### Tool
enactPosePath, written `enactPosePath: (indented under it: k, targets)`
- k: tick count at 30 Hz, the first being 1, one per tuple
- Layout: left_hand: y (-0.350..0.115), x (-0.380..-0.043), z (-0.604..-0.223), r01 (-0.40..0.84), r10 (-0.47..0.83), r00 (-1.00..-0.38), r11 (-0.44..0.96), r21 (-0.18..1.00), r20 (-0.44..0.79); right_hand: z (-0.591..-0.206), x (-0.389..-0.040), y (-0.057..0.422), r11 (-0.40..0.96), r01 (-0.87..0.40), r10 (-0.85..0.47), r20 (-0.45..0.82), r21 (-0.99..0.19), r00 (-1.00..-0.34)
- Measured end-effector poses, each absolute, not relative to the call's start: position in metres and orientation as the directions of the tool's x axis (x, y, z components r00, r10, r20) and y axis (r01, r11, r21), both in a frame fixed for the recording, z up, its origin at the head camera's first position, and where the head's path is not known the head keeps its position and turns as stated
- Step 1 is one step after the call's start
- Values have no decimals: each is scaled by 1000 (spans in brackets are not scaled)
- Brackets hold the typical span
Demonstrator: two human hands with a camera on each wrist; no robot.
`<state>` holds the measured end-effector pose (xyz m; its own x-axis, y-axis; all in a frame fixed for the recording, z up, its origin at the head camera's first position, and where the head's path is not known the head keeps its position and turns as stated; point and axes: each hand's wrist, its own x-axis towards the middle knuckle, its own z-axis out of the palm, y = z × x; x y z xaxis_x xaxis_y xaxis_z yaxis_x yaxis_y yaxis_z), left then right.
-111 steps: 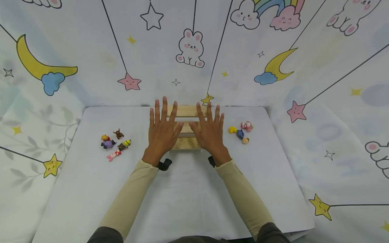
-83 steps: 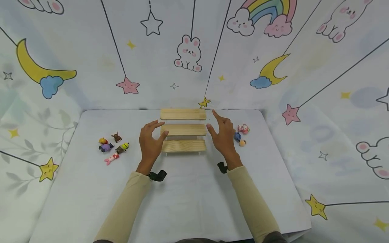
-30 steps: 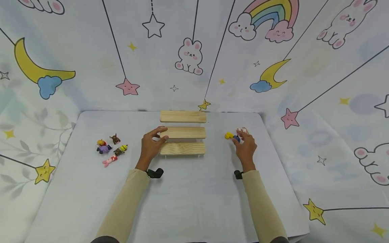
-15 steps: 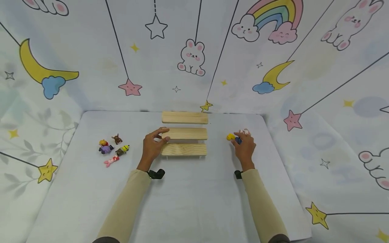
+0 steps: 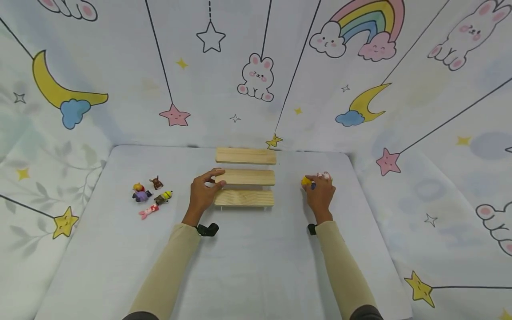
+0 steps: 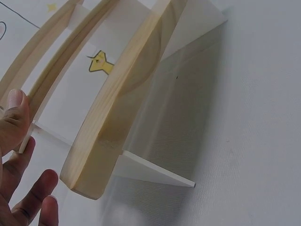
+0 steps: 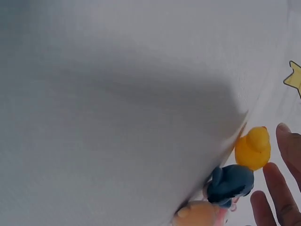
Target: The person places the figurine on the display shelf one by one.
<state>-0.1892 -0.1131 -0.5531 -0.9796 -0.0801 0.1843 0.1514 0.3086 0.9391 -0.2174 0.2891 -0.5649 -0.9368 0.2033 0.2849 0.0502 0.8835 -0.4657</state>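
Nearest you, your beige sleeves [image 5: 170, 266] run up to a black wrist mount [image 5: 208, 230] on each arm. On the white tabletop [image 5: 248, 253], left of centre, lie five figurines, the pink-and-red one [image 5: 149, 211] closest to you. The front plank [image 5: 244, 198] of the wooden stand sits on white supports [image 6: 155, 172]. Just behind it, your left hand [image 5: 202, 195] pinches the left end of the middle plank [image 5: 248, 177] between thumb and fingers. To the right of the stand, your right hand [image 5: 321, 195] has its fingertips spread at the yellow toy duck [image 7: 254, 148]; one tip shows a gap, and you cannot tell whether another touches. A dark blue figurine [image 7: 230, 182] lies beside the duck. Farther back are the rear plank [image 5: 246, 156] and the cartoon-printed backdrop [image 5: 132, 84].
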Motion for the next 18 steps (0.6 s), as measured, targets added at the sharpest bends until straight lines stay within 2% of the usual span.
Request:
enactPosePath:
  k: [9, 18]
  targets:
    - [-113, -188, -553, 152, -89, -978, 328, 932, 190, -568, -229, 291, 883, 47, 186, 255, -466, -949]
    - [-113, -187, -551, 160, -77, -978, 323, 933, 194, -570, -239, 290, 868, 79, 256, 305, -491, -917]
